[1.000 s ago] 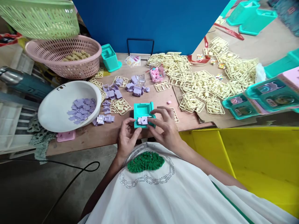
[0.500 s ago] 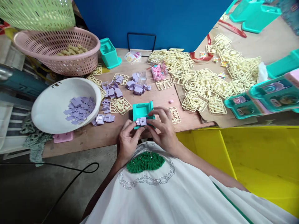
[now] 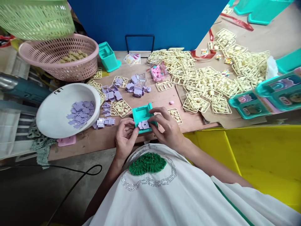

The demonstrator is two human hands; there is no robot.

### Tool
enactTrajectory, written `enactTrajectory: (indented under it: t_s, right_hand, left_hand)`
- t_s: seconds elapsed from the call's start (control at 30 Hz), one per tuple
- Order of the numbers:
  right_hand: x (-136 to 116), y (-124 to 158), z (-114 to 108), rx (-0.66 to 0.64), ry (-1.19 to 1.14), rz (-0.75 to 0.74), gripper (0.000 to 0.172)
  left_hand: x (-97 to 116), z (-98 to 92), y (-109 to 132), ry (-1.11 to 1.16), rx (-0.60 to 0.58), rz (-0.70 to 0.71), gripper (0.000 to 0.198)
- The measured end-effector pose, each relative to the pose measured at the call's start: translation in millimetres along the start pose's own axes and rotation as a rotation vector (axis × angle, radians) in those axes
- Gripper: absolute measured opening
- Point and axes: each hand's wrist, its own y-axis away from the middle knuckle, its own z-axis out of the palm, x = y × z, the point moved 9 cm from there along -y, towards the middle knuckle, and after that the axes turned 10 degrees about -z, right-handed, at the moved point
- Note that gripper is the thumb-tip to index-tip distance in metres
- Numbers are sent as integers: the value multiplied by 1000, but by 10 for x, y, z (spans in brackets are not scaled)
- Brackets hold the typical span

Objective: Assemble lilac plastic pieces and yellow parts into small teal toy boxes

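A turquoise plastic box (image 3: 142,112), its open side up, sits at the table's front edge. In its near end lies a lavender plastic panel (image 3: 143,125) with a scalloped edge and a dark round spot. My left hand (image 3: 125,135) grips the box's near left corner, thumb on the rim by the panel and fingers curled. From the right, my right hand (image 3: 168,127) is closed on the box's side wall, its fingertips reaching the panel's right end. What lies under the right fingers is hidden.
Left stand a white bowl (image 3: 68,89) of lavender pieces and a pink basket (image 3: 58,70). Lavender parts (image 3: 137,91) lie behind the box. Cream sprue frames (image 3: 202,81) are heaped at right, past a small pink piece (image 3: 171,102). A yellow bin (image 3: 211,147) is below.
The lavender panel has gone from between my fingertips down into the box's near end. My left fingers have drawn back slightly to the left, and the box has turned a little.
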Motion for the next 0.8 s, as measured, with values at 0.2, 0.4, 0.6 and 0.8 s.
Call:
enactTrajectory:
  t_s: [0.2, 0.4, 0.6, 0.8]
  right_hand:
    - [125, -266, 100, -301, -23, -70, 31]
    - [210, -290, 126, -317, -108, -102, 19]
    - [152, -226, 128, -193, -119, -70, 19]
    - [144, -161, 97, -2, -33, -35, 14]
  left_hand:
    - [95, 3, -242, -133, -255, -24, 45]
    - [387, -40, -325, -386, -208, 271, 28]
    - [523, 123, -374, -435, -274, 417, 25]
    - [314, -38, -311, -148, -48, 142, 9]
